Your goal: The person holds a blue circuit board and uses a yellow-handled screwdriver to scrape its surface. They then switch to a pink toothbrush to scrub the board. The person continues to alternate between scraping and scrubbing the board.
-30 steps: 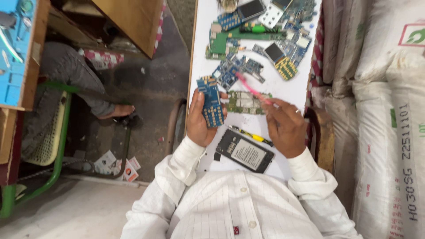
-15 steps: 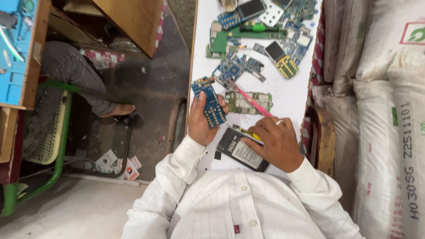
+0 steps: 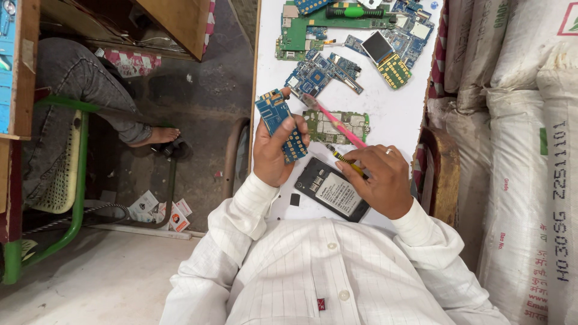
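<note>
Both hands are at work over the white tabletop (image 3: 394, 114), and going from left to right, the left hand (image 3: 274, 150) comes first: it is closed round a small blue circuit board (image 3: 280, 123), thumb across its face and fingers behind, holding it raised and tilted just above the tabletop's left edge. That board looks light, thin and stiff, with bare contacts and tiny parts that could chip or snap off (so it is probably best gripped by its long edges, as here, not by its face). Just right of it, a green circuit board (image 3: 337, 125) lies flat on the tabletop. Across it slants a pink-handled tool (image 3: 337, 123), whose tip reaches up towards the top corner of the blue board; whether it touches I cannot tell. The right hand (image 3: 379, 180) pinches the tool's lower end between thumb and fingers, which are curled close together; a ring shows on one finger. Under and between both hands lies a black phone body (image 3: 331, 189) with a pale label, flat on the tabletop. Farther up is a heap of loose boards and a green-handled screwdriver (image 3: 352, 11). Rightmost stand white woven sacks (image 3: 518, 150).
</note>
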